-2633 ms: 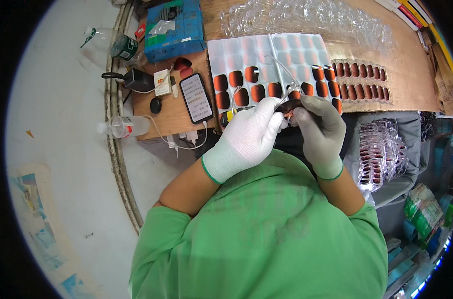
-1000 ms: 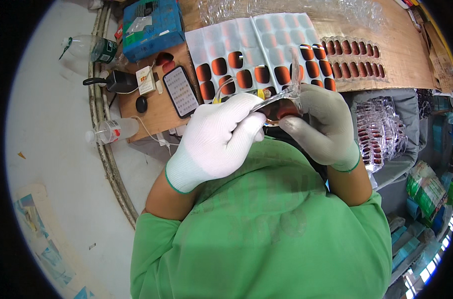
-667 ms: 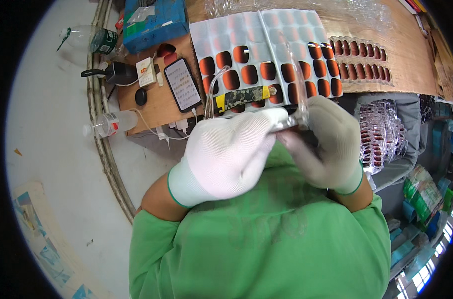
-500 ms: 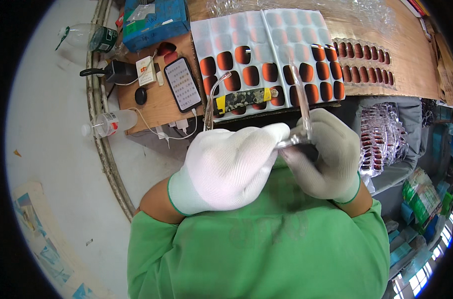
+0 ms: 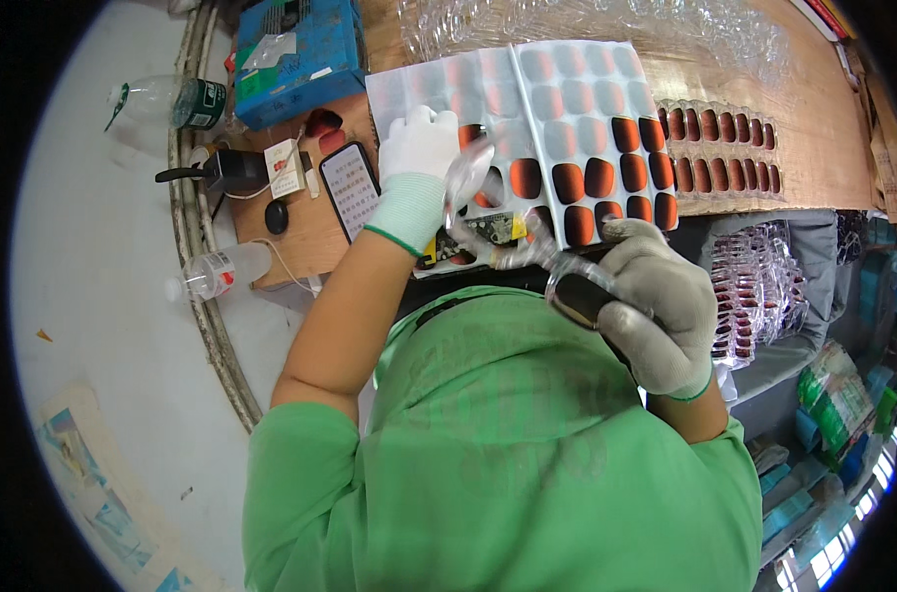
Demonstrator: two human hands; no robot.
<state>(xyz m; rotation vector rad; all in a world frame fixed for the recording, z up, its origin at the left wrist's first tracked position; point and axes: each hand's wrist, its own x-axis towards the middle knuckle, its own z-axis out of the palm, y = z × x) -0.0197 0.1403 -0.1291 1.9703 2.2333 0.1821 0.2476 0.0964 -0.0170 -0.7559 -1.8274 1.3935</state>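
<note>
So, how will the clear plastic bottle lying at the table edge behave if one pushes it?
The clear plastic bottle lies on its side, so it would probably roll. It looks nearly empty, so likely light and easily nudged. It sits at the rim of the table, so it may fall.

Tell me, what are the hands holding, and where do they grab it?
The right hand holds a dark oval piece in clear wrap, gripped by its end. The left hand rests on the tray; any hold is unclear.

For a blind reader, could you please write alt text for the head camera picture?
A person in a green shirt and white gloves reaches the left hand onto a white tray of orange-and-black oval pieces, while the right hand holds a dark oval piece in clear wrapping. A phone, bottles and a blue box lie to the left.
</note>
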